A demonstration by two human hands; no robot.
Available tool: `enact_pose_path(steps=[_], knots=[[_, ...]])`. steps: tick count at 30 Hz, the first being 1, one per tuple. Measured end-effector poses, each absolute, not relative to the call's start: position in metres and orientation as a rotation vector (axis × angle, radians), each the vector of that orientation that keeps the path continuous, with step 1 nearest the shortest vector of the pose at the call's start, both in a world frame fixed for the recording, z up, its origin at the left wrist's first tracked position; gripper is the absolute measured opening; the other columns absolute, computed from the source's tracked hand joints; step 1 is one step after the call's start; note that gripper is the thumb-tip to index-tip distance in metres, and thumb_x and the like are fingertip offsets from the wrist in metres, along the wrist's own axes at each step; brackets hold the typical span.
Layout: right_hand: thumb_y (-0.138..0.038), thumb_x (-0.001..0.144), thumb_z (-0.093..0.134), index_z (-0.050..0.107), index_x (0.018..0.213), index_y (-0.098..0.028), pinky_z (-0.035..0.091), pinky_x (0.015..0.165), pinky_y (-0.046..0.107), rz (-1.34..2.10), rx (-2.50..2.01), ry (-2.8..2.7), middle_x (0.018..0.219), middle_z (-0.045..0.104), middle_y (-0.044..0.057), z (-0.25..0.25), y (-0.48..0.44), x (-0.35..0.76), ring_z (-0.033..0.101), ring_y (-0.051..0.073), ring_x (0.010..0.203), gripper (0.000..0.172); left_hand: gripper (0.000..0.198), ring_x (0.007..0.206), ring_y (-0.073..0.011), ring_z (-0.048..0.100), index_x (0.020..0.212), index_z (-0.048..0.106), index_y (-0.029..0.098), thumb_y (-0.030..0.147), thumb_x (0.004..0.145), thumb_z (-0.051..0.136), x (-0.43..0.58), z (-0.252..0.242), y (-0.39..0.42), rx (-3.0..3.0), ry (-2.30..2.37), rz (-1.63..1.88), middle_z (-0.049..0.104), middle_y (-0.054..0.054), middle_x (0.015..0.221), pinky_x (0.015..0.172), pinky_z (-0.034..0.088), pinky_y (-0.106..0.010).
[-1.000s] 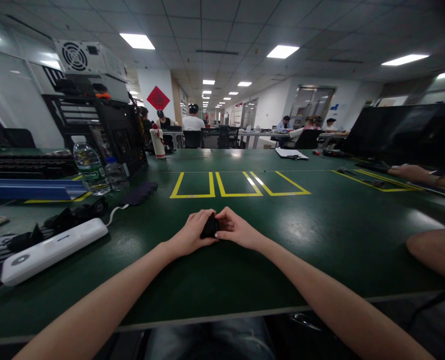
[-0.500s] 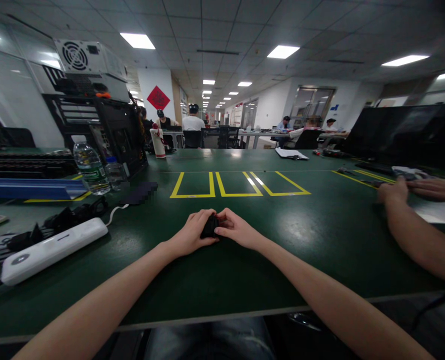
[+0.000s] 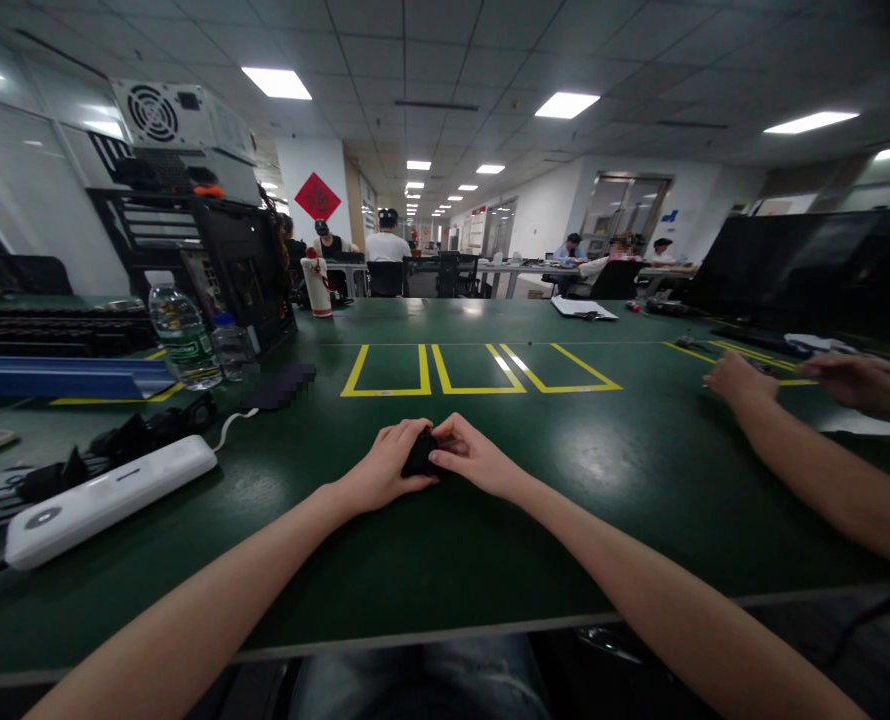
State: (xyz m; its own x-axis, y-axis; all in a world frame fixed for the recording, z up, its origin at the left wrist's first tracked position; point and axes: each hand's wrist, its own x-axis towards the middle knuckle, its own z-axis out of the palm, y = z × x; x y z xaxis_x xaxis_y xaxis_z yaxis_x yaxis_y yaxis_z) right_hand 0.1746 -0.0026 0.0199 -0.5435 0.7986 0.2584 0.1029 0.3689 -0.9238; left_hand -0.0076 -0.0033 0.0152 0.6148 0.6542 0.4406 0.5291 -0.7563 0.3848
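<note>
On the near part of a green desk (image 3: 490, 570), the left hand (image 3: 381, 462) curves its grip around the left side of a small black object (image 3: 419, 458); the right hand (image 3: 475, 455) closes its grip on the opposite side, thumb and fingertips touching it. The fingers cover most of the object, whose form cannot be made out. Both hands and object lie as they did half a second earlier. Beyond them, three yellow tape outlines (image 3: 482, 391) stand side by side. At right, a co-worker's nearer hand (image 3: 741, 380) has shifted leftward, apart from the farther hand (image 3: 861, 382), which is blurred. Farther back, a dark monitor (image 3: 790, 270) is cut off by the frame; the seated people (image 3: 387, 245) are too small for detail.
</note>
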Motion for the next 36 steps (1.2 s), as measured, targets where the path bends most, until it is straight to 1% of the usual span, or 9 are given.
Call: enact_pose_path(steps=[5,11,17,19,24,27,31,36], knots=[[-0.026,0.072,0.056,0.043,0.097,-0.018,0.042,0.085,0.037,1.277,-0.82,-1.903,0.099,0.049,0.003,0.0153,-0.0001,0.1755,0.051,0.016,0.094,0.029,0.06,0.107,-0.0225,0.04,0.118,0.028,0.023,0.03,0.068,0.061,-0.0066,0.0148,-0.0024,2.625,0.98,0.849,0.043,-0.007,0.114,0.093,0.028,-0.041],[-0.021,0.066,0.062,0.04,0.094,-0.02,0.045,0.081,0.034,1.36,-0.713,-1.915,0.096,0.047,0.001,0.0201,-0.0049,0.1776,0.052,0.015,0.092,0.035,0.057,0.107,-0.0219,0.04,0.116,0.029,0.022,0.029,0.069,0.06,-0.0066,0.0164,-0.0029,2.64,0.976,0.848,0.044,-0.006,0.113,0.093,0.028,-0.04],[-0.03,0.075,0.052,0.043,0.09,-0.019,0.045,0.075,0.032,1.238,-0.779,-1.913,0.09,0.047,0.0,0.022,-0.0052,0.1756,0.053,0.013,0.085,0.021,0.059,0.107,-0.0226,0.04,0.118,0.029,0.023,0.03,0.068,0.061,-0.0072,0.0166,-0.0046,2.629,0.974,0.861,0.043,-0.006,0.114,0.093,0.028,-0.041],[-0.03,0.074,0.052,0.043,0.091,-0.019,0.045,0.076,0.033,1.212,-0.801,-1.92,0.091,0.048,0.001,0.0222,-0.0048,0.1749,0.053,0.014,0.087,0.021,0.06,0.107,-0.0226,0.04,0.118,0.029,0.023,0.03,0.069,0.061,-0.0071,0.0168,-0.005,2.627,0.969,0.86,0.043,-0.006,0.114,0.093,0.028,-0.041],[-0.028,0.074,0.053,0.042,0.098,-0.019,0.042,0.083,0.037,1.223,-0.868,-1.912,0.101,0.048,0.003,0.0223,-0.0049,0.175,0.05,0.017,0.096,0.028,0.059,0.107,-0.0224,0.041,0.118,0.029,0.023,0.03,0.069,0.061,-0.0069,0.0172,-0.0052,2.62,0.974,0.849,0.043,-0.006,0.114,0.092,0.029,-0.041],[-0.027,0.073,0.054,0.043,0.097,-0.019,0.043,0.083,0.038,1.255,-0.858,-1.923,0.099,0.048,0.003,0.0228,-0.0054,0.1757,0.051,0.017,0.095,0.027,0.058,0.107,-0.0224,0.041,0.118,0.029,0.023,0.03,0.069,0.06,-0.0068,0.017,-0.0047,2.625,0.968,0.853,0.043,-0.006,0.114,0.092,0.029,-0.041],[-0.023,0.068,0.06,0.042,0.094,-0.02,0.043,0.085,0.036,1.286,-0.762,-1.927,0.096,0.049,0.001,0.0241,-0.007,0.1762,0.051,0.016,0.096,0.031,0.058,0.107,-0.0225,0.041,0.118,0.028,0.023,0.03,0.069,0.06,-0.0067,0.0157,-0.003,2.637,0.971,0.854,0.044,-0.007,0.114,0.093,0.029,-0.041],[-0.027,0.073,0.054,0.043,0.088,-0.019,0.043,0.082,0.036,1.241,-0.773,-1.903,0.089,0.05,0.0,0.0229,-0.0065,0.1746,0.053,0.015,0.09,0.02,0.06,0.108,-0.0232,0.041,0.117,0.029,0.023,0.031,0.067,0.062,-0.0064,0.0134,-0.0011,2.638,0.983,0.874,0.043,-0.007,0.114,0.092,0.029,-0.041]])
